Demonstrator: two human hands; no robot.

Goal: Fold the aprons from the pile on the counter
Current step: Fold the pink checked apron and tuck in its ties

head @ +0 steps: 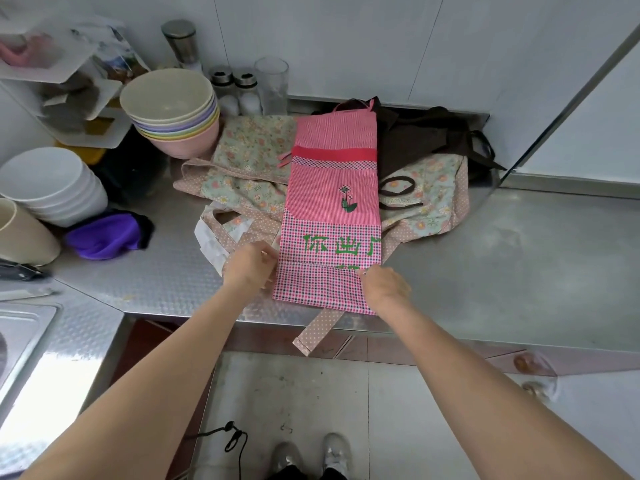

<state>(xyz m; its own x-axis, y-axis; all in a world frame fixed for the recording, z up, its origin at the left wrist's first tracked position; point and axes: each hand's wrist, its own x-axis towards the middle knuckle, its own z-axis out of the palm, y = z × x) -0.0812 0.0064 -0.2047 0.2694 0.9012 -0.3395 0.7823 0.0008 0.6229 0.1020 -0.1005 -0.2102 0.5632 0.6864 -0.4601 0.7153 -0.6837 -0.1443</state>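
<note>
The left hand [250, 265] pinches the pink apron [332, 209] by its near left edge and the right hand [384, 285] by its near right edge, on the surface [502, 265]; soft, light cloth, best gripped at corners.

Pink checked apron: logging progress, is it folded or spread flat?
Partly folded: the pink checked apron lies as a narrow strip, its near end turned over.
</note>
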